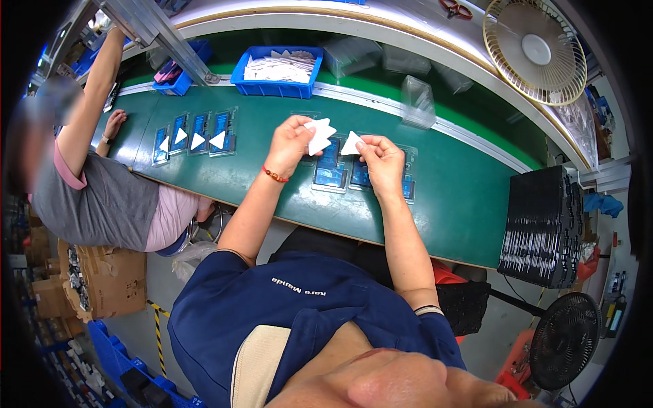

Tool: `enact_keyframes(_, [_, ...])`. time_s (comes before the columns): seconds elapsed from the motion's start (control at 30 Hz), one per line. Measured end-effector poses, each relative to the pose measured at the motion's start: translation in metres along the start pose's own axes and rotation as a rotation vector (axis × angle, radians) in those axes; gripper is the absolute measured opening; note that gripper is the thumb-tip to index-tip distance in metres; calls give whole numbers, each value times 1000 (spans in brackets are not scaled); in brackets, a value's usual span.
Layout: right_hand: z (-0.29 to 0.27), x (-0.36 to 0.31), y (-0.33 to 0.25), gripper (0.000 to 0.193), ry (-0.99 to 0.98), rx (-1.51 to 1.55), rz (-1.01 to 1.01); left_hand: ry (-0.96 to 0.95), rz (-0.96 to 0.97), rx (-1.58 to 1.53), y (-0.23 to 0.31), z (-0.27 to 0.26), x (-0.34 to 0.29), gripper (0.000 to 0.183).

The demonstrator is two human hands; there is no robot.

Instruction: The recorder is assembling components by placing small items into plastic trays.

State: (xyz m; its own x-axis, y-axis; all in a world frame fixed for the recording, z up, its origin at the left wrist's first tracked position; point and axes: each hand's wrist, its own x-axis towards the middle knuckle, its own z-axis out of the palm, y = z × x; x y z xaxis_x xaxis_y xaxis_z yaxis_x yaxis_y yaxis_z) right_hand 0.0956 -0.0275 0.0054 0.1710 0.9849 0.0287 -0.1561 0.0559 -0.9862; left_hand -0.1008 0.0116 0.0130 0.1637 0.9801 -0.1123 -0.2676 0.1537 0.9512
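Observation:
Fanned white triangular cards [320,138] are pinched between the thumb and fingers of my left hand [288,144]. A single white triangular card [352,143] is held by its edge in my right hand [385,165], a little to the right of the fan. Beneath both hands, clear plastic packs with blue contents [331,176] lie side by side on the green table [462,197]. My right hand and wrist partly cover the packs on that side. Farther left rests a row of several similar packs [221,126], each with a white triangle on top.
A blue bin [272,88] full of white cards stands at the table's back. Clear plastic boxes [417,102] sit to its right. Black trays [537,228] are stacked at the right end, below a cream fan [536,49]. A co-worker [102,190] sits at the left.

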Motion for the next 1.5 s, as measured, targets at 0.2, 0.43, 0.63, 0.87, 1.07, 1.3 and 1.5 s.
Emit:
enact_keyframes(0.2, [11,-7,2,9,-23,-424,-72,118,51,-36,5,-14,-6,19])
enact_keyframes(0.43, [18,-23,-12,11,-217,-976,-839,168,75,-39,4,-22,-8,18])
enact_keyframes(0.63, [9,-46,-19,11,-276,-933,-854,179,79,-11,6,-21,-10,17])
enact_keyframes(0.87, [-27,-33,-13,11,42,-1108,-547,92,57,-54,0,-2,-15,17])
enact_keyframes(1.07, [-15,-31,-13,19,79,-770,-451,-89,-21,-33,-11,40,-30,19])
enact_keyframes(1.3, [-41,-28,-14,10,216,-94,-181,-119,-22,-57,-19,51,-22,17])
enact_keyframes(1.5, [-93,-43,-21,20,49,-1183,-855,231,491,463,36,-6,79,13])
